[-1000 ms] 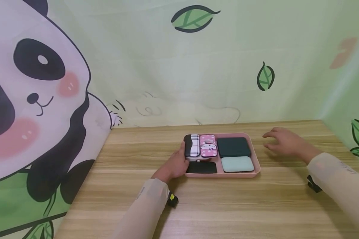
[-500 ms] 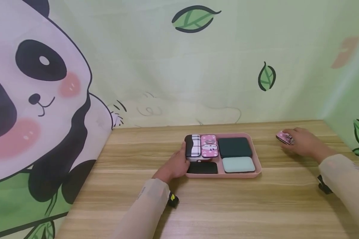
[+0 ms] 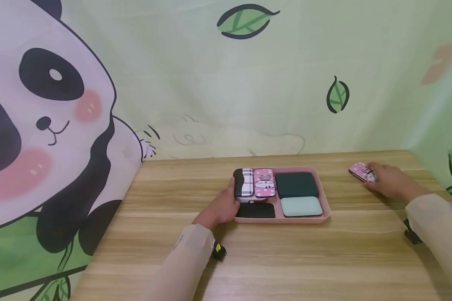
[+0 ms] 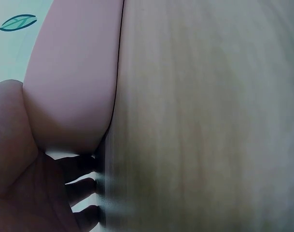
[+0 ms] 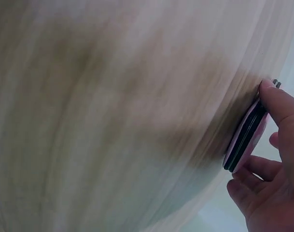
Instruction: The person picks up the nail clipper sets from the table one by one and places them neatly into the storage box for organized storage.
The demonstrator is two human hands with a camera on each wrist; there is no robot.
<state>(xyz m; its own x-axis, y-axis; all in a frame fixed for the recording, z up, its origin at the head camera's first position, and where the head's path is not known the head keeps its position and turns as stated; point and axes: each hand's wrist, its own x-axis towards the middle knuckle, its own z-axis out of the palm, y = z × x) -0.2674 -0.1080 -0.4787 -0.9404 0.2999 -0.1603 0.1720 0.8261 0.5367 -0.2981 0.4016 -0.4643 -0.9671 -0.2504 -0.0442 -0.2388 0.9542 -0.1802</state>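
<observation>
My left hand [image 3: 220,209] holds the left end of a shallow pink tray [image 3: 278,220], thumb at the rim. In the left wrist view, its fingers reach down past the tray's corner to the tabletop. To the right of the tray, my right hand [image 3: 391,182] pinches a small flat pink case [image 3: 358,169] with white dots and a cartoon print. The right wrist view shows this case edge-on, its dark band between thumb and fingers. A similar pink case [image 3: 264,190] lies in the tray.
The tray also bears a black-and-white plaid case [image 3: 245,184], a dark green flat case [image 3: 296,184], a pale blue one [image 3: 301,206] and a black one [image 3: 255,210]. A printed cloth backdrop [image 3: 196,83] rises behind the wooden table [image 3: 305,259].
My right hand has reached farther right and taken hold of a pink case, which has since shifted slightly to the right. The left hand has kept its place on the tray.
</observation>
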